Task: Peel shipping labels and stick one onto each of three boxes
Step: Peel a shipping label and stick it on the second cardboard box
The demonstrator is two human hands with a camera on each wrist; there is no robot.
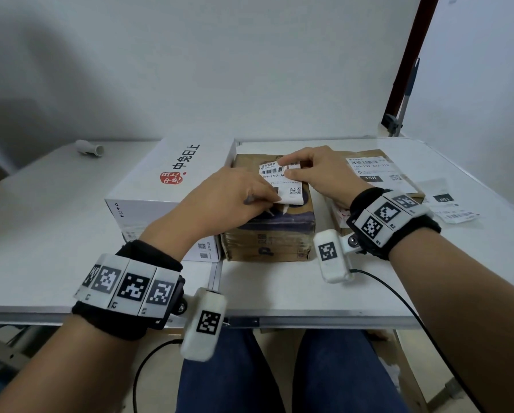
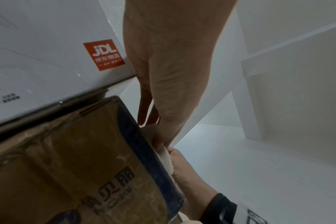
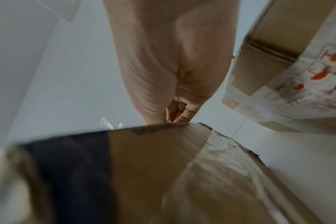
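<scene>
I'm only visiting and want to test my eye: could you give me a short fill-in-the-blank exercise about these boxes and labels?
1. The left hand and right hand hold a shipping label on the ____ of the three boxes.
2. The labelled brown box stands on the person's ____ side.
3. The left box is ____, not brown.
Missing words: middle; right; white.

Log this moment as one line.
step: sticking label | left hand: holds label near edge | right hand: pinches far end | middle box: label partly down | right box: labelled | white box: top unlabelled
</scene>
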